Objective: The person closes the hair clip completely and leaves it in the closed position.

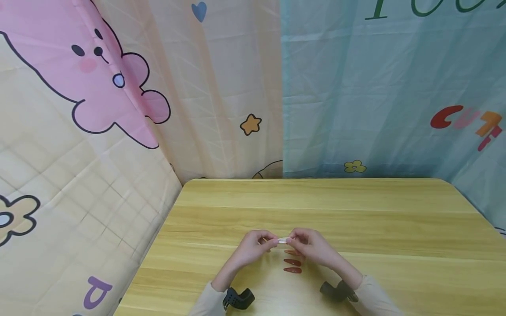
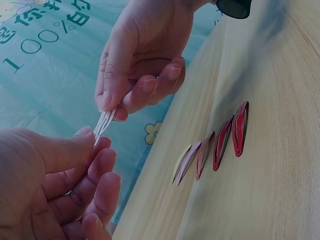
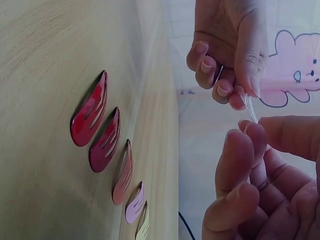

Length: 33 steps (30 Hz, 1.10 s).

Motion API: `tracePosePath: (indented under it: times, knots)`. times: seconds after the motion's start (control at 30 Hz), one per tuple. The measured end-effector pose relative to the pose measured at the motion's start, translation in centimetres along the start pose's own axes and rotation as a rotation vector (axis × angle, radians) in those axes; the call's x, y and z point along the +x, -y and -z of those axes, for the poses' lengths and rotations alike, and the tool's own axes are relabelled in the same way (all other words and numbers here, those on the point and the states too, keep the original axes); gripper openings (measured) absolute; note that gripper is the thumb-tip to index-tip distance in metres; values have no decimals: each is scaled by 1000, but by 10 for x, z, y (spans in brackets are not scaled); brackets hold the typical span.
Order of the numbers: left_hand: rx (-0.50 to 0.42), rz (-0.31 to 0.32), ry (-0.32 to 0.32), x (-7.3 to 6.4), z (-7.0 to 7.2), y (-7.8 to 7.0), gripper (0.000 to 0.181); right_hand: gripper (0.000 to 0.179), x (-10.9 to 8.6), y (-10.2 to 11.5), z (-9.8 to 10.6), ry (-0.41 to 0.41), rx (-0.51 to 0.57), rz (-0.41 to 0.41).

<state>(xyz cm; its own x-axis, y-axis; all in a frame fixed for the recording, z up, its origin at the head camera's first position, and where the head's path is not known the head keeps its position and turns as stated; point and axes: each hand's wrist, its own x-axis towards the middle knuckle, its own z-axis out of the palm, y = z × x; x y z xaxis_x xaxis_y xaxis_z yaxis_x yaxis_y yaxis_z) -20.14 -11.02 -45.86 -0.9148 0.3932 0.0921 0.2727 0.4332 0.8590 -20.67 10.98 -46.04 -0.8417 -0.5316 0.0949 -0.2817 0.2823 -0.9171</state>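
A white snap hair clip (image 1: 283,240) is held up above the table between both hands. My left hand (image 1: 254,246) pinches one end with thumb and forefinger. The other end is pinched by my right hand (image 1: 312,246), and in the right wrist view the clip (image 3: 251,109) looks slightly bowed. Below the hands, a row of snap hair clips lies on the table: a red clip (image 3: 90,117), a dark red clip (image 3: 105,145), an orange-brown clip (image 3: 122,175), a lilac clip (image 3: 135,204) and a pale yellow clip (image 3: 143,224). Fingertips partly cover the white clip.
The wood-grain table (image 1: 336,206) reaches back to a printed cloth curtain (image 1: 237,79), which also hangs along the left side. A dark wrist-worn camera (image 1: 239,299) sits by the left sleeve, and another camera (image 1: 335,291) by the right sleeve.
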Motion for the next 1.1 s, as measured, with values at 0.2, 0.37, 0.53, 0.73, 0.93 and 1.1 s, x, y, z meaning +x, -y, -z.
tracePosePath:
  times: [0.2,0.37,0.53,0.73,0.93,1.1]
  knots:
    - [-8,-9,-12,0,0,0,12,23,0,1,1,29,47,-5]
    - [-29,-24,-11,0,0,-1,11,19,1,-2,1,44,131,-29]
    - [-43,-17,-8,0,0,-1,10,18,0,-5,2,53,180,-33]
    - [-53,-15,1,-1,1,-2,10,28,-1,-3,3,74,173,-19]
    - [-90,-7,12,-1,2,-3,11,31,0,-4,3,91,202,5]
    - [-118,17,23,-3,3,-7,10,30,0,-6,4,121,241,35]
